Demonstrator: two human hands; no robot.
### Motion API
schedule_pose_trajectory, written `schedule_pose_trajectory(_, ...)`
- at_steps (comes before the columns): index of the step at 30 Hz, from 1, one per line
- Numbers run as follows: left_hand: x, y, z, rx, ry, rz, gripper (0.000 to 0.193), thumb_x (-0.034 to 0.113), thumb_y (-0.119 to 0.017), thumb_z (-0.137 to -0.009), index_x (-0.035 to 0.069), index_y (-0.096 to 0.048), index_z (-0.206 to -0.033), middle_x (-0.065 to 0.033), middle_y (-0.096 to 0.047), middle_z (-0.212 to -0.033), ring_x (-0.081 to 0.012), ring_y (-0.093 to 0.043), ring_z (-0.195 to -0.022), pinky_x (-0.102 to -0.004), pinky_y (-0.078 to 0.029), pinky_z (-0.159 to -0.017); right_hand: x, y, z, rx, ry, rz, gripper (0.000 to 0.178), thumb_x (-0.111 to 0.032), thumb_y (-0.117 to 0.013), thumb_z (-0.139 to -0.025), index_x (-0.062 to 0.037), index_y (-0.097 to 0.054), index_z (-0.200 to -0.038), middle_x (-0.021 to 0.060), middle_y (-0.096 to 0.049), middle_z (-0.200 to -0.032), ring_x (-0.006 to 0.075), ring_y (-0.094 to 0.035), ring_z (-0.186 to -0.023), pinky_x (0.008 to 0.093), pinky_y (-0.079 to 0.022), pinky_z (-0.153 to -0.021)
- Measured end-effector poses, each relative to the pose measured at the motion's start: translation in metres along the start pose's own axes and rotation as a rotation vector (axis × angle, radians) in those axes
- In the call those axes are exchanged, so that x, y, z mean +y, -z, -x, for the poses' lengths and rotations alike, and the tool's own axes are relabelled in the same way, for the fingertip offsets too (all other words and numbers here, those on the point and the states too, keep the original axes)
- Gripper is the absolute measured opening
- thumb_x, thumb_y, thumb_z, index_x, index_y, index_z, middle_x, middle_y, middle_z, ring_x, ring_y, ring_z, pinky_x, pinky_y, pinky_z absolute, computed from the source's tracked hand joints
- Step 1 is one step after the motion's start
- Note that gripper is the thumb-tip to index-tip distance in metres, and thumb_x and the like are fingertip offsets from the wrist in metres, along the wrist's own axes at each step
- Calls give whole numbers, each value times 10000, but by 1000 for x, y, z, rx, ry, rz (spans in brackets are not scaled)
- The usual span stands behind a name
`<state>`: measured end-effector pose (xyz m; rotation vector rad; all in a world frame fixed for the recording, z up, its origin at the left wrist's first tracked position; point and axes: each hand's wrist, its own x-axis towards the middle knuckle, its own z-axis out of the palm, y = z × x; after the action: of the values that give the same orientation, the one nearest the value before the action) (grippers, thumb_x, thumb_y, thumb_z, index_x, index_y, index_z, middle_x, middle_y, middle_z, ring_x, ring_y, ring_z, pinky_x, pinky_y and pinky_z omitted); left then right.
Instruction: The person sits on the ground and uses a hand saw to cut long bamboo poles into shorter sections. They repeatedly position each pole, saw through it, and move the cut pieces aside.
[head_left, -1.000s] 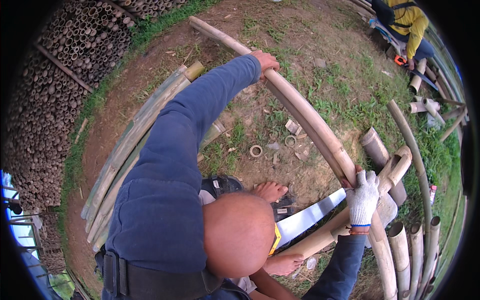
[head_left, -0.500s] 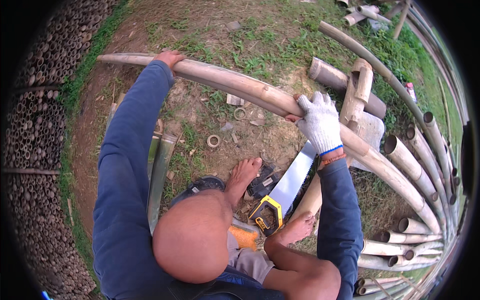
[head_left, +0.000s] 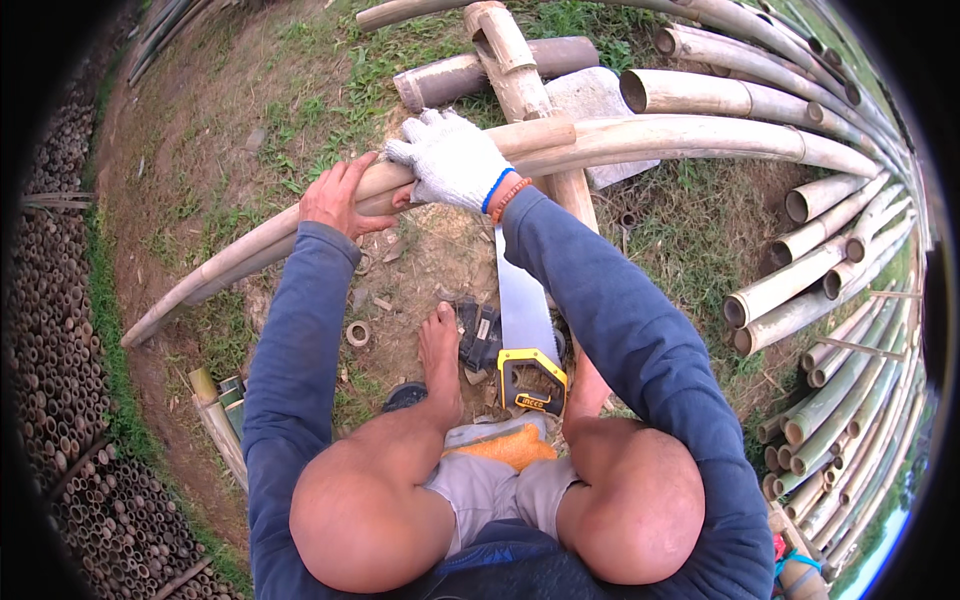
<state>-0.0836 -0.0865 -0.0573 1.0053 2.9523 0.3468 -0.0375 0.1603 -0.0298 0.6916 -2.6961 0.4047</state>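
Observation:
My bare left hand (head_left: 340, 200) is wrapped around a pale bamboo pole (head_left: 235, 250), its thumb stretched along the near side. Close to its right, my right hand (head_left: 450, 160), in a white knitted glove with a blue cuff, is closed over the same pole. That pole's right end stops just past the glove. A second bamboo pole (head_left: 700, 135) lies alongside and beneath it, running far to the right. Between my feet, a hand saw (head_left: 525, 310) with a yellow and black handle leans with its blade pointing away from me; the blade's tip is hidden by my right forearm.
A bamboo support (head_left: 515, 85) crosses a dark, thick bamboo piece (head_left: 460, 78) beyond the poles. A pale slab (head_left: 590, 95) lies beside it. Many bamboo poles (head_left: 760, 300) are piled at right, and stacked bamboo ends (head_left: 65, 290) line the left. A cut ring (head_left: 357, 333) lies on the ground.
My left hand has come from far along the pole to close beside my right hand. The view has turned, so the poles and support appear shifted.

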Motion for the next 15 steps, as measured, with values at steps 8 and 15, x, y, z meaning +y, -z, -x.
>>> schedule_pose_trajectory(8,-6,9,-17,-51,-14,-30,1019,612,-991,-522,214,-613,-1380,-72,-676,-1207,-313,-675,-1160,-461,-551,-1012,10,20,115,326,-170,-2,570,-224,-794,-874,-162,-626,-1415,125,-631,-1266,389,-521,-1360,557,-421,-1166)
schedule_pose_trajectory(15,-8,19,-31,-172,44,54,1031,604,-1003,-525,195,-613,-1387,-83,-709,-1277,-328,-674,-1227,-474,-530,-1058,-99,-17,299,-295,-579,-802,341,-244,-715,-965,-84,-680,-1265,193,-664,-1051,402,-664,-1008,486,-545,-894)
